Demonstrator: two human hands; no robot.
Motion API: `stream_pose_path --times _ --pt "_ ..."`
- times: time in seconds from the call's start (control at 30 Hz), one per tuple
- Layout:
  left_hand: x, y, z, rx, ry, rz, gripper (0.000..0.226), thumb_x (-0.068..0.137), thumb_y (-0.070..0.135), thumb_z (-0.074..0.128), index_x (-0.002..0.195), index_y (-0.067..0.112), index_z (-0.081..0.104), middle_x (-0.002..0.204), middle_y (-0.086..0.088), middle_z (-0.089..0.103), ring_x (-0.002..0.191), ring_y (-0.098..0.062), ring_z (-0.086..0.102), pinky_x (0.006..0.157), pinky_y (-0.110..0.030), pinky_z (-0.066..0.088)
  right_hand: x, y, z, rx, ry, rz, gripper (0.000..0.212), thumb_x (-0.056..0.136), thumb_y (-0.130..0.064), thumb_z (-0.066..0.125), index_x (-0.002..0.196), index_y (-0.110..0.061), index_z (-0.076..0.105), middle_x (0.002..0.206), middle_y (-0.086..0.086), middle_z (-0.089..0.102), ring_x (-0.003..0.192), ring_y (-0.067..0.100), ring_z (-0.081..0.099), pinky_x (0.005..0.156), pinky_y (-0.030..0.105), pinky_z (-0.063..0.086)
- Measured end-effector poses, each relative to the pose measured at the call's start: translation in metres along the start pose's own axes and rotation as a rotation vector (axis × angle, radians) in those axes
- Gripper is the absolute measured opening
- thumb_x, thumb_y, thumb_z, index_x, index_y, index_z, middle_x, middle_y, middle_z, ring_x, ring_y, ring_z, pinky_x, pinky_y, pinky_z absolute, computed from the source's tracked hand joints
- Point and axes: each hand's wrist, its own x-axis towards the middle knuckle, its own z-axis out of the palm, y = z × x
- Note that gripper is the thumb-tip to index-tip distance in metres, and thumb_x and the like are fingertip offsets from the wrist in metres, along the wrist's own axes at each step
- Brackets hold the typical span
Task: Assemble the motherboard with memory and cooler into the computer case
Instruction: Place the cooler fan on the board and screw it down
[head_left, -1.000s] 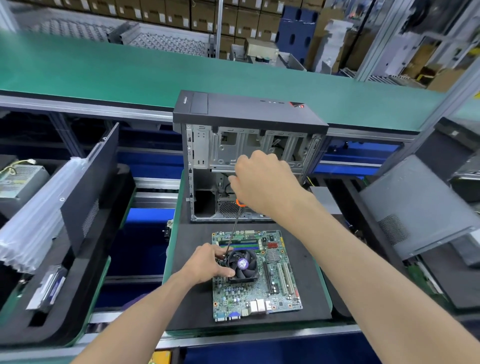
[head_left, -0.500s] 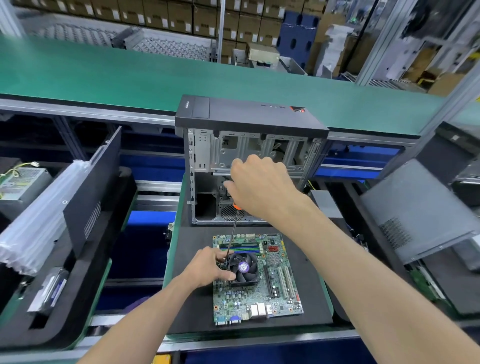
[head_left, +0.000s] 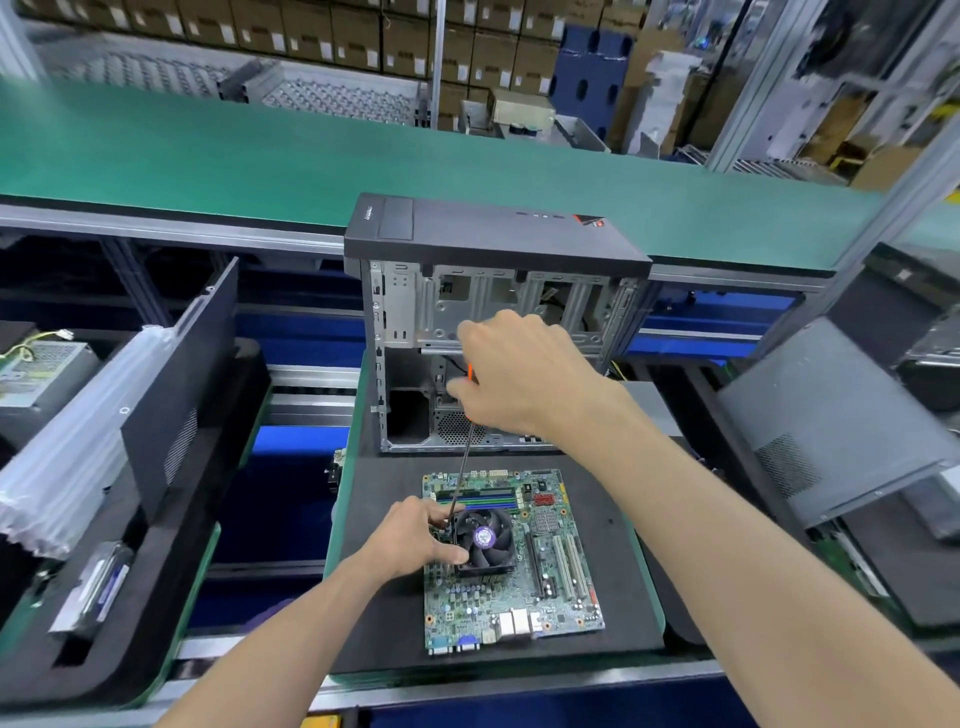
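A motherboard (head_left: 511, 558) was seen lying flat on the black mat (head_left: 384, 571) toward the near edge of the desk, with the open computer case (head_left: 496, 322) standing upright just behind it at the mat's far edge — the board not yet inside. The cooler (head_left: 485, 540) was being steadied by the left hand (head_left: 415, 538), its fingers curled against the fan housing's left side. A screwdriver (head_left: 462, 473) with an orange handle was gripped in the closed right hand (head_left: 519, 379), the thin shaft slanting down to the cooler's far-left corner, where a mounting screw was judged to be the target.

The board would likely handle as light but fragile — a thin, stiff panel that could flex under its own heatsink, with pins and slots easily bent. The memory sticks (head_left: 478, 498) were seated along the far side. A hold by the bare edges, or by the cooler once fastened, was judged safest; pressure on the fan blades or the rear ports at the near edge was to be avoided.
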Motion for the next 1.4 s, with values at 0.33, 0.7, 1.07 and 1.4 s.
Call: stream_pose_path --times 0.33,0.7,1.07,1.4 --pt "-0.001 0.001 0.0 0.028 -0.022 -0.013 0.076 0.063 0.045 0.092 0.133 0.033 0.063 0.129 0.003 0.066 0.116 -0.009 0.061 0.095 -0.023 0.045 -0.001 -0.004 -0.001 0.071 -0.001 0.08 0.027 0.09 -0.027 0.059 0.079 -0.016 0.038 0.07 -0.003 0.026 0.07 0.028 0.036 0.065 0.039 0.03" --pt "-0.04 0.179 -0.03 -0.434 0.911 0.365 0.034 0.078 0.014 0.056 0.06 0.031 0.033 0.05 0.015 0.037 0.055 -0.004 0.03 0.048 -0.013 0.029 -0.001 -0.019 0.0 0.01 0.077 0.147 0.037 0.083 -0.016 0.057 0.062 -0.018 0.027 0.063 -0.002 0.028 0.064 0.03 0.039 0.054 0.034 0.022" --pt "-0.027 0.171 -0.076 -0.571 0.024 0.453 0.021 0.07 0.028 0.048 0.049 0.028 0.053 0.043 0.011 0.039 0.042 -0.006 0.028 0.045 -0.025 0.022 -0.012 0.006 0.0 -0.077 0.113 -0.012 0.023 0.095 -0.037 0.044 0.084 -0.018 0.04 0.063 -0.004 0.022 0.064 0.027 0.038 0.061 0.038 0.028" --pt "-0.042 0.161 -0.016 -0.578 0.754 0.225 0.036 0.077 -0.004 0.07 0.11 0.01 0.062 0.09 0.02 0.058 0.075 0.011 0.057 0.068 -0.013 0.05 -0.01 -0.029 0.005 0.039 0.113 0.227 0.034 0.079 -0.021 0.057 0.061 -0.022 0.028 0.062 -0.005 0.031 0.066 0.028 0.043 0.062 0.037 0.029"
